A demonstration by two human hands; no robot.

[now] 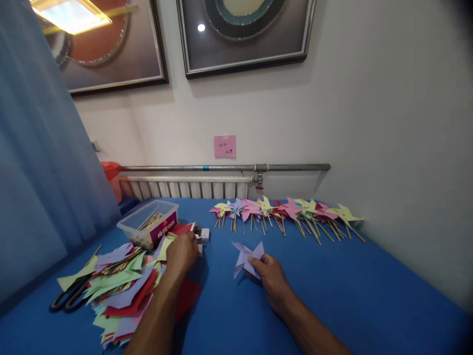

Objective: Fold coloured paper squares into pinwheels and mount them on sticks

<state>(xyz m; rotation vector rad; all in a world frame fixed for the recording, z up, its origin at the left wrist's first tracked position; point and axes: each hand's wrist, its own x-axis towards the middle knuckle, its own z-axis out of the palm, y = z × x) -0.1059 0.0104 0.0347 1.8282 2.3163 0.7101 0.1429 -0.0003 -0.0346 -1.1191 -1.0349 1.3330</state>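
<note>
In my right hand (272, 281) is a lilac paper pinwheel (245, 260), pinched between the thumb and fingers above the blue surface; no stick shows on it. My left hand (183, 252) is at the small white boxes (205, 234), its fingers curled together at an opened one; whatever they pinch is hidden. Beside the left forearm lies a heap of cut coloured paper pieces (125, 296). Just behind that hand stands a clear plastic tub (127, 226) with thin wooden sticks (151, 221) in it.
Finished pinwheels on sticks (290, 209) lie in a row along the back of the blue-covered table (314, 305). Black-handled scissors (70, 296) rest at the left, partly under paper. A blue curtain (48, 148) hangs on the left; a pipe (207, 168) and radiator (185, 188) line the wall.
</note>
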